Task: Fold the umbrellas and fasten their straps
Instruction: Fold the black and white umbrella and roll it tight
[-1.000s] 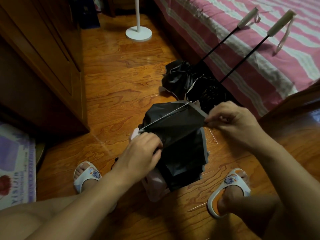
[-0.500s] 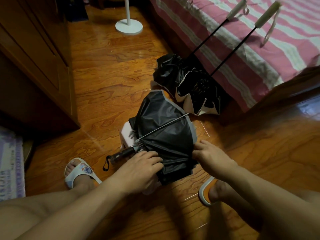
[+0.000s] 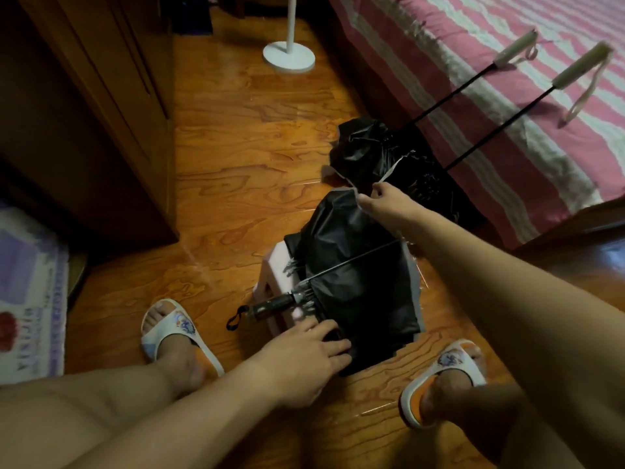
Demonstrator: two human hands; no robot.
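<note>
Legible text: one item only. The purple-and-white patterned floor mat [image 3: 28, 299] at the left edge of the frame carries a line of dark capital lettering along its right border, running vertically. The lettering is blurred; the lower part appears to read "PANDA", the remainder cannot be made out. The white slide sandals [image 3: 176, 328] bear a small coloured emblem on each strap, with no readable characters. No other text, numbers or brands are legible.
</note>
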